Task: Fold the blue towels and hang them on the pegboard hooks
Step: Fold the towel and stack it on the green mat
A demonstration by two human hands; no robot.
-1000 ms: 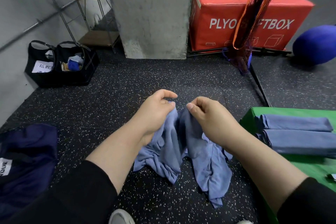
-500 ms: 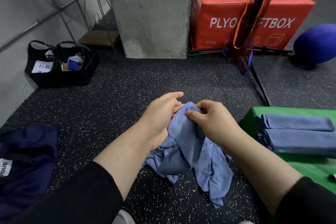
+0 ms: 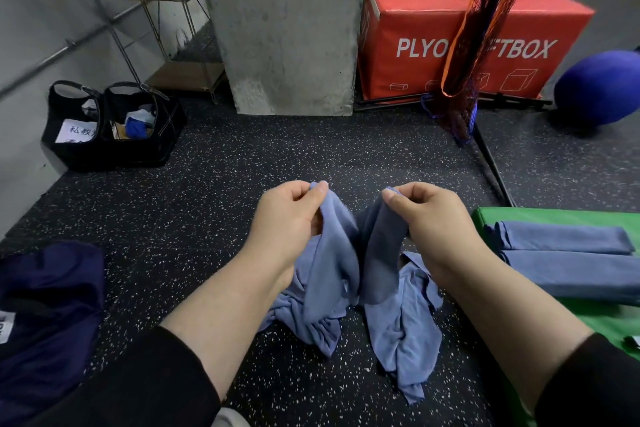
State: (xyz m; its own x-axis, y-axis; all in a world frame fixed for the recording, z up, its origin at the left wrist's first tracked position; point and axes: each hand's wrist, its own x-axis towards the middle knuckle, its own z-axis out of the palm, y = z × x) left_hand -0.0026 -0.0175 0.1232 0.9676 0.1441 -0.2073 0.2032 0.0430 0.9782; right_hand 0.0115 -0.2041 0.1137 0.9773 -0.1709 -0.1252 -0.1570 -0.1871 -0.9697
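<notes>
A crumpled light-blue towel point(image 3: 349, 274) hangs between my hands above the speckled black floor, its lower part bunched on the floor. My left hand point(image 3: 287, 218) pinches one part of the towel's top edge between thumb and fingers. My right hand point(image 3: 426, 215) pinches another part of that edge a little to the right. Two folded blue towels point(image 3: 568, 253) lie side by side on a green mat point(image 3: 485, 215) at the right. No pegboard is in view.
A concrete pillar point(image 3: 287, 28) stands ahead, with a red plyo box point(image 3: 467, 42) and an orange-and-black net point(image 3: 467, 45) to its right. A blue ball point(image 3: 599, 87) lies far right. Black bags point(image 3: 110, 125) sit far left; dark navy cloth point(image 3: 45, 315) lies near left.
My hands were close together on the bunched towel; they have now moved apart, each pinching the top edge and lifting it so the cloth hangs between them.
</notes>
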